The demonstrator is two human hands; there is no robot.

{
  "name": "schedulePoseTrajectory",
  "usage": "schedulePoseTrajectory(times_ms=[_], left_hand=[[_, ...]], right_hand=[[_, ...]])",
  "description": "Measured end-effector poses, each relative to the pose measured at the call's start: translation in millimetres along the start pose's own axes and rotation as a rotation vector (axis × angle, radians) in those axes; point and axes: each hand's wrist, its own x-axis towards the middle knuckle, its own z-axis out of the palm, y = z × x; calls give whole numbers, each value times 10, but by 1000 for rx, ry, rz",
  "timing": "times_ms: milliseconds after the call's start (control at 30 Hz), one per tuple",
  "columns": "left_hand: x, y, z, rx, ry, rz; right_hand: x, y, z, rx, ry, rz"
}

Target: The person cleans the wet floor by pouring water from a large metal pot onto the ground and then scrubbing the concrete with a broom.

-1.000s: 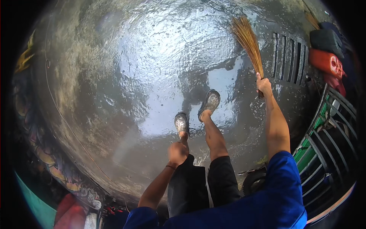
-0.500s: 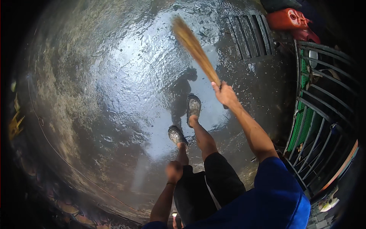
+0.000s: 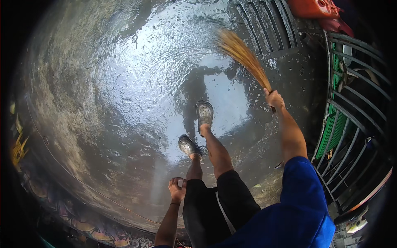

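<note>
One free, L hand (image 3: 177,191): fingers half-curled, empty, by shorts (image 3: 202,213); clogs (image 3: 204,113) on wet floor (image 3: 225,99), poss. slip w/ weight shift; broom (image 3: 252,66) just L of drain grate (image 3: 268,27), may snag if swung R; R hand (image 3: 274,99) wrapped round its butt end.

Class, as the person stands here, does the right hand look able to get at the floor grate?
Probably not: the right hand is already wrapped around the broom, and the grate lies at ground level, farther ahead than that hand.
</note>
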Motion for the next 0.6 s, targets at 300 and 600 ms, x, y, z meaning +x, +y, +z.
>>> schedulePoseTrajectory(times_ms=[300, 600], left_hand=[[-193, 51, -164, -16, -26, -44], [-435, 119, 107, -78, -77, 28]], right_hand=[[-638, 483, -72, 236, 92, -73], [-2739, -538, 572, 190, -296, -422]])
